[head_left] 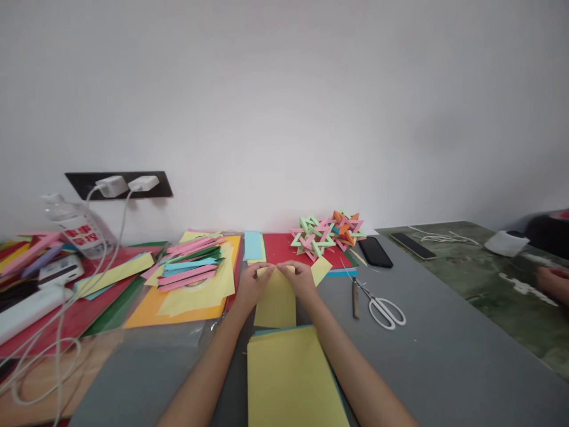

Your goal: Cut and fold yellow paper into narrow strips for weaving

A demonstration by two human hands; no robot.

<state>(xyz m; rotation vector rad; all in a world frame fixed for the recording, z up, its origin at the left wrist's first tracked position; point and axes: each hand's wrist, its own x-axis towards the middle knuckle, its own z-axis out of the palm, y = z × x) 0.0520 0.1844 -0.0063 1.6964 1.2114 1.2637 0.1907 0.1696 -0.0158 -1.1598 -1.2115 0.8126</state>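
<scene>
Both of my hands pinch the far edge of a yellow paper strip (275,305), side by side with the thumbs close together. My left hand (254,286) grips its far left corner, and my right hand (303,281) grips the far right one. The strip's near end lies just beyond a stack of yellow paper sheets (291,379), with blue sheets showing under its edges. A small yellow paper piece (320,270) is beside my right hand. Past my fingers are folded paper star ornaments (313,237) on red paper (275,246). My fingertips partly hide the strip's far edge.
To the right lie scissors (386,311), a brown-handled knife (355,299) and a black phone (376,252). Folded colored strips (193,261) sit on orange and yellow sheets at left. A bottle (80,228) and white cables (60,338) are farther left. Another person's hand (553,283) shows at far right.
</scene>
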